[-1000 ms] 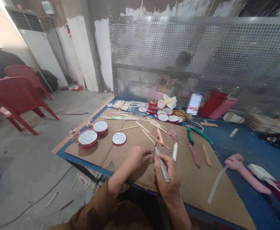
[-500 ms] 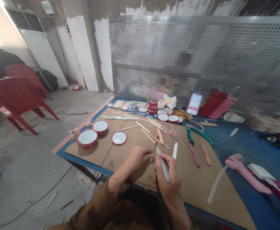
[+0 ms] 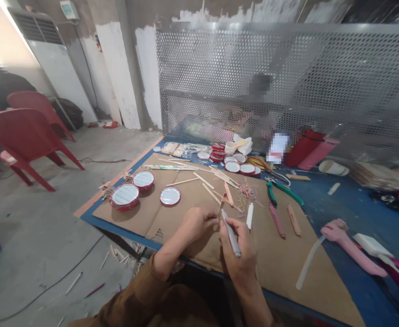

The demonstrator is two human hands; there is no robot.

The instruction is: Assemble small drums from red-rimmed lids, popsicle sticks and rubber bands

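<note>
Marking a stick point(image 3: 220, 210) at frame centre | right hand point(image 3: 237, 254) wrapped around a pen point(image 3: 231, 233) | left hand point(image 3: 197, 222) pinching the stick | stick best pressed flat against cardboard point(image 3: 281, 259), pen tip kept steady.

Grey marker point(image 3: 231, 234) tilted, tip down; thin wooden stick point(image 3: 220, 205) beside it.

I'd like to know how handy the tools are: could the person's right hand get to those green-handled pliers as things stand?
Probably yes. The green-handled pliers lie in the open on the table, beyond the right hand, with only flat sticks between. But that hand holds a grey pen, which it might need to put down.
</note>
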